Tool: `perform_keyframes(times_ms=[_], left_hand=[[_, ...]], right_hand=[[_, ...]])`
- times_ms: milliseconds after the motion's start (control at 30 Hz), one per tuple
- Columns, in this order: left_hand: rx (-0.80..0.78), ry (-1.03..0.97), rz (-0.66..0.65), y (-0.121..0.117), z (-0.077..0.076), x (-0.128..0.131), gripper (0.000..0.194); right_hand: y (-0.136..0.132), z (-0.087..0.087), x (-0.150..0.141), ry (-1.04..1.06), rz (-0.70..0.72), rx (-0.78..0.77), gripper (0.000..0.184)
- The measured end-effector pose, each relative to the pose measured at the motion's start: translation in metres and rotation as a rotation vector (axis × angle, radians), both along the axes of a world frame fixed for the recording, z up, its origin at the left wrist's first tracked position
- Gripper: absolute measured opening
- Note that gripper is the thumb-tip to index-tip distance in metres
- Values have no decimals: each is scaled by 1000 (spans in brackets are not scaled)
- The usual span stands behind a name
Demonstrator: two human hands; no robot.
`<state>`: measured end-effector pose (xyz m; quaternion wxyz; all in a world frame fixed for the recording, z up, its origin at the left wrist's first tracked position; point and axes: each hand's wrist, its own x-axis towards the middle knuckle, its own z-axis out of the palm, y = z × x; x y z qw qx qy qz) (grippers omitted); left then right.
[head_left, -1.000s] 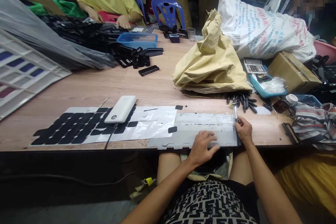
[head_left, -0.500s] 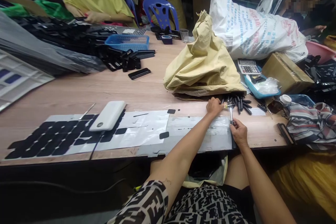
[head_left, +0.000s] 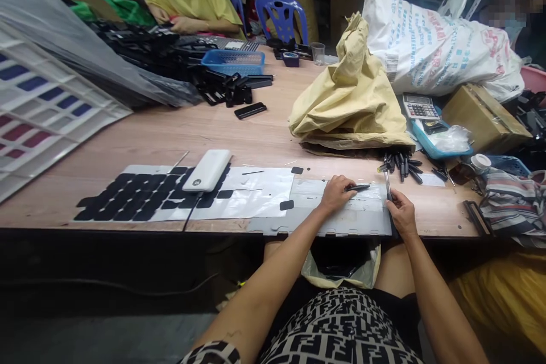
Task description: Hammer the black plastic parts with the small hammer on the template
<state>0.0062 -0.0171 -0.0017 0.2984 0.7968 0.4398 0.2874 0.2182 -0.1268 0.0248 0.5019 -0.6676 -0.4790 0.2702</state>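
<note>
My left hand (head_left: 338,193) is over the grey translucent sheet (head_left: 315,223) at the table's front edge. Its fingers are closed on a slim black piece (head_left: 358,187), which points to the right. To its right, my right hand (head_left: 401,211) grips the dark handle of a small hammer (head_left: 387,182), held upright with a metal shaft and a yellowish end on the head. Just behind the hammer lies a pile of short black pieces (head_left: 401,166), partly under a tan sack (head_left: 354,99).
A white power bank (head_left: 207,170) with a cable rests on a sheet of black stickers (head_left: 140,196) to the left. A white crate (head_left: 51,125) leans at far left. Rightward are a blue basket (head_left: 439,148), a carton (head_left: 482,116) and striped cloth (head_left: 512,199). Someone in yellow (head_left: 191,0) sits opposite.
My left hand has drawn back from the pile towards me and left, with the slim black piece in it. My right hand still holds the hammer upright. The view has swung left.
</note>
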Motion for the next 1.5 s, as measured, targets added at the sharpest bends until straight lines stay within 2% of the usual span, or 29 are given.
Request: perform_keyframes(times_ms=[133,267,433,767,967,1067,1133,1233,1333,1400,1500], left_hand=[[-12,-27,5,5,-2,1,17],[-15,-54,14,5,-5,0,19],[-24,-42,21,4,-2,1,19],[-63,-26,34,5,1,1,21],[-36,-30,39,4,2,3,18],[-22,4,42,3,2,3,18],[-29,31,34,4,3,3,18],[-42,51,-9,7,7,1,20],[-53,31,-92,5,14,-6,21],[-61,1,-177,-7,18,-14,20],[-35,-38,-335,-40,22,-30,19]], right_hand=[[-25,13,-19,-53,144,-22,45],[-41,16,-33,-245,216,28,40],[-41,11,-37,-378,233,37,36],[-34,11,-49,-379,281,44,36],[-21,11,-26,-386,202,30,37],[-12,4,-5,-350,141,20,40],[-7,-4,7,-237,106,6,43],[-3,-14,17,-50,52,-32,51],[-2,-16,18,25,38,-53,53],[-2,-14,16,43,35,-57,54],[-2,-12,14,37,20,-58,54]])
